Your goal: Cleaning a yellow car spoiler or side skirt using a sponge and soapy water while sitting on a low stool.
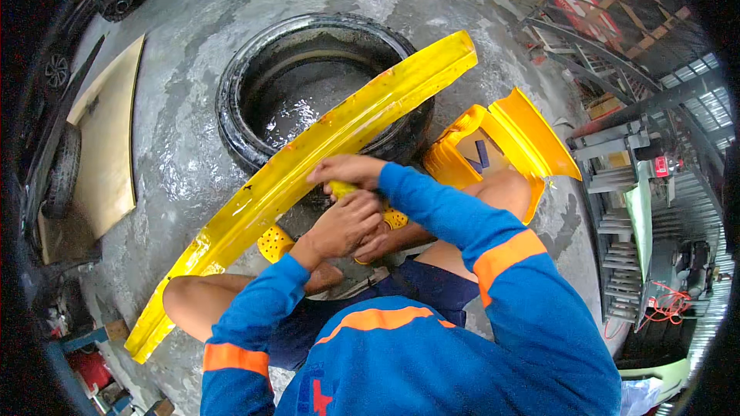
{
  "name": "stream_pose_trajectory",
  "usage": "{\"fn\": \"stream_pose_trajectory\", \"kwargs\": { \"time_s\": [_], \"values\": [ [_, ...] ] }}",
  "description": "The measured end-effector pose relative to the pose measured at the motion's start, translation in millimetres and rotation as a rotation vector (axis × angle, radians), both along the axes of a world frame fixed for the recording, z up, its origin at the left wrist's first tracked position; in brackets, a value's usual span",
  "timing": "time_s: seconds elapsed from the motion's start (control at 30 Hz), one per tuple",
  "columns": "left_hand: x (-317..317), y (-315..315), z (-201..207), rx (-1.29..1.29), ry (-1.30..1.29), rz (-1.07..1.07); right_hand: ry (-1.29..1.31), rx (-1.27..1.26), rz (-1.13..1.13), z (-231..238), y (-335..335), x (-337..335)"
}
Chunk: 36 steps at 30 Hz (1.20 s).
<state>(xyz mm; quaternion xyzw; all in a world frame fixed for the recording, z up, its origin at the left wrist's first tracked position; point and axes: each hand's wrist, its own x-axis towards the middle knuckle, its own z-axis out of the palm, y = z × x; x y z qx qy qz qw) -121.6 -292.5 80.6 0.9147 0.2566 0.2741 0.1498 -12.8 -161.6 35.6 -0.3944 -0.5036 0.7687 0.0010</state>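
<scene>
A long, wet yellow vehicle trim panel (254, 208) with dark specks lies slantwise across my left knee and over a black tyre (229, 119). My right hand (351, 172) curls over a small yellow piece (340, 188) beside the panel's near edge. Just below it, my left hand (351, 223) is closed like a fist, pressed close to that same piece. What sits inside the left fingers is hidden. Yellow clogs with holes show on my feet, the left clog (274, 244) under the panel and the right clog (395, 218) behind my hands.
Beside my right knee stands a yellow container (451, 158) with dark strips in it and a curved yellow part (539, 139) against it. A board (108, 139) lies on the wet concrete floor at left. Metal racking (620, 239) lines the right side.
</scene>
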Motion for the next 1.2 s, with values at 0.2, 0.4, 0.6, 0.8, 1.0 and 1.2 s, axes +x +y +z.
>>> {"fn": "stream_pose_trajectory", "kwargs": {
  "time_s": [0.2, 0.4, 0.6, 0.8, 1.0, 1.2],
  "values": [
    [8, 44, 14, -0.019, -0.413, 0.417, 0.302, -0.291, -0.456, 66, 17, 51],
    [37, 163, 79, -0.249, -0.498, 0.573, -0.162, 0.700, -0.872, 4, 105, 187],
    [54, 224, -7, -0.075, 0.273, 0.604, 0.034, 0.380, -1.533, -61, 149, 212],
    [74, 217, -28, 0.098, 0.224, 0.627, 0.086, 0.835, -1.711, -64, 189, 170],
    [140, 297, -13, 0.158, 0.208, 0.505, 0.215, 0.756, -1.746, -84, 200, 167],
    [236, 403, 1, 0.229, 0.087, 0.385, 0.480, 0.599, -1.697, -78, 193, 159]
  ]
}}
